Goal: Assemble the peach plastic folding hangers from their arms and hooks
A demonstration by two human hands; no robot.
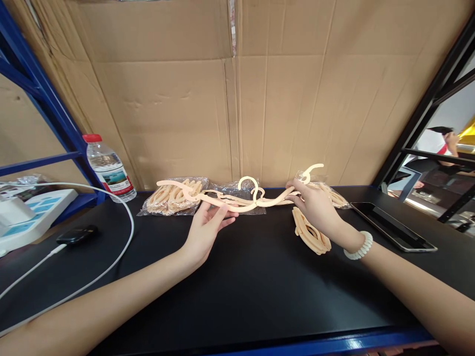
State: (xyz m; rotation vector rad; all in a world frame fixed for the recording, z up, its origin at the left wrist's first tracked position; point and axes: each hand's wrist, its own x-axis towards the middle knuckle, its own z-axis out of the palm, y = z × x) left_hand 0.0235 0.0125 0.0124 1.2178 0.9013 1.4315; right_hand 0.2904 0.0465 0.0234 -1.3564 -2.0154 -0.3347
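Note:
A bundle of peach-coloured plastic hangers (256, 200) is held just above the black tabletop (237, 287), stretched between both hands. My left hand (206, 230) grips its left part, fingers curled under the bars. My right hand (315, 207) is closed on its right end, near a hook that curls upward. A white coil band sits on my right wrist. A small stack of the same hangers (309, 232) lies on the table just under my right hand.
Clear bags of hangers (172, 198) lie along the cardboard wall. A water bottle (109, 170), a white power strip (33, 212), a dark phone (76, 234) on a white cable sit left. A tablet (393, 225) lies right; another person is beyond the black rack.

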